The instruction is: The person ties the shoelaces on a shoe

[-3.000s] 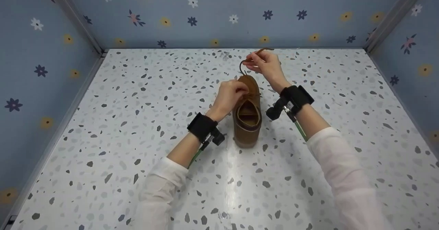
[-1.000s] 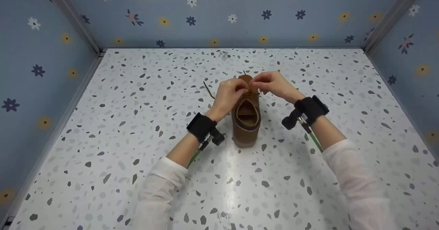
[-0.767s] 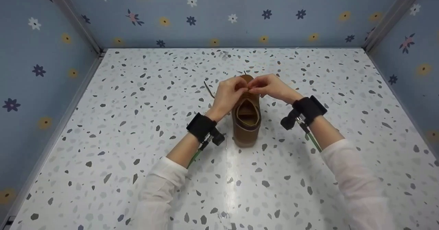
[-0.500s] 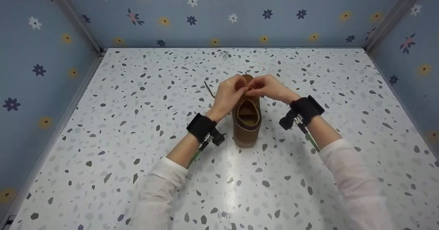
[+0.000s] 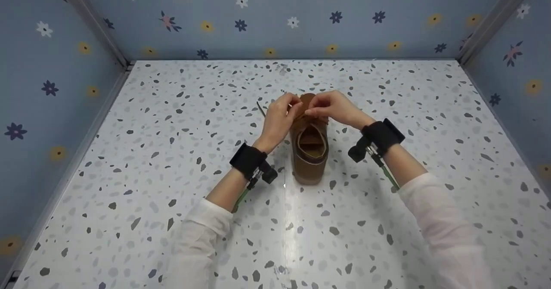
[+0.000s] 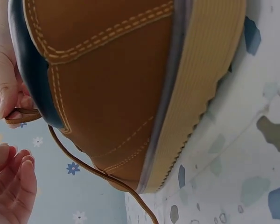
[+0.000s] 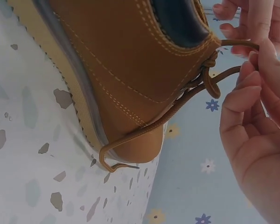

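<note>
A tan lace-up shoe (image 5: 311, 168) with a dark padded collar stands on the table, its toe pointing away from me. My right hand (image 5: 338, 108) pinches a loop of brown shoelace (image 7: 238, 43) above the lacing. In the head view my left hand (image 5: 277, 119) is just left of the laces. The left wrist view has its thumb and fingers (image 6: 23, 179) loosely bent with nothing between them, apart from the loop. A knot with a small loop (image 7: 210, 77) sits at the top of the lacing. One lace end (image 7: 123, 165) trails down beside the toe.
The white speckled table (image 5: 181, 237) surrounds the shoe. Blue flowered panels (image 5: 275, 17) rise at the back and both sides. Each wrist wears a black strap (image 5: 383, 134) with a small camera and a green cable.
My right hand has come back from beyond the toe, where it held a lace out, to the lacing. In the last half second my left hand has drawn away to the left.
</note>
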The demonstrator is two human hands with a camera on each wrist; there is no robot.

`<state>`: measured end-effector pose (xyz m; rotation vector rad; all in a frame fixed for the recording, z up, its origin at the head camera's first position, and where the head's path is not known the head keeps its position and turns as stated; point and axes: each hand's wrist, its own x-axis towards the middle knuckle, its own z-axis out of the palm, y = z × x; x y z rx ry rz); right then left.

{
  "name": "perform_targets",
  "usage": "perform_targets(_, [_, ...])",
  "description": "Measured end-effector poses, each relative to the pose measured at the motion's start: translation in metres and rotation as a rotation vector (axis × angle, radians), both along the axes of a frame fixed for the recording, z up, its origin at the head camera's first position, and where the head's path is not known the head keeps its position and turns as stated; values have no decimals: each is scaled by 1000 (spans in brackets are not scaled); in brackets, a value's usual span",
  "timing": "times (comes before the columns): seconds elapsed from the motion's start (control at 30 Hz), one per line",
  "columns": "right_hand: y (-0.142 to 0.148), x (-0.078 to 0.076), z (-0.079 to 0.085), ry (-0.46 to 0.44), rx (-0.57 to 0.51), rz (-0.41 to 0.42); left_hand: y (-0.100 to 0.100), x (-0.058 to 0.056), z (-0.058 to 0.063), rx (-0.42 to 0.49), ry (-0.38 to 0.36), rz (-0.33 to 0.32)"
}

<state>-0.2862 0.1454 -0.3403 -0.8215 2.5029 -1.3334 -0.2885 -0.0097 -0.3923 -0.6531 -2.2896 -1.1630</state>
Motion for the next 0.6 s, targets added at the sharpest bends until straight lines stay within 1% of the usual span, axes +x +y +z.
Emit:
perform_targets(0.23, [-3,1,3,5,-21,-3,-6,-3,-12,-47,-129,41])
perform_targets(0.43, [-3,1,3,30,-26,-6,-10,-4,-19,-81,-218,31])
perform_targets(0.6, [-4,1,2,35,-42,9,-13,-4,-24,-126,-244,19])
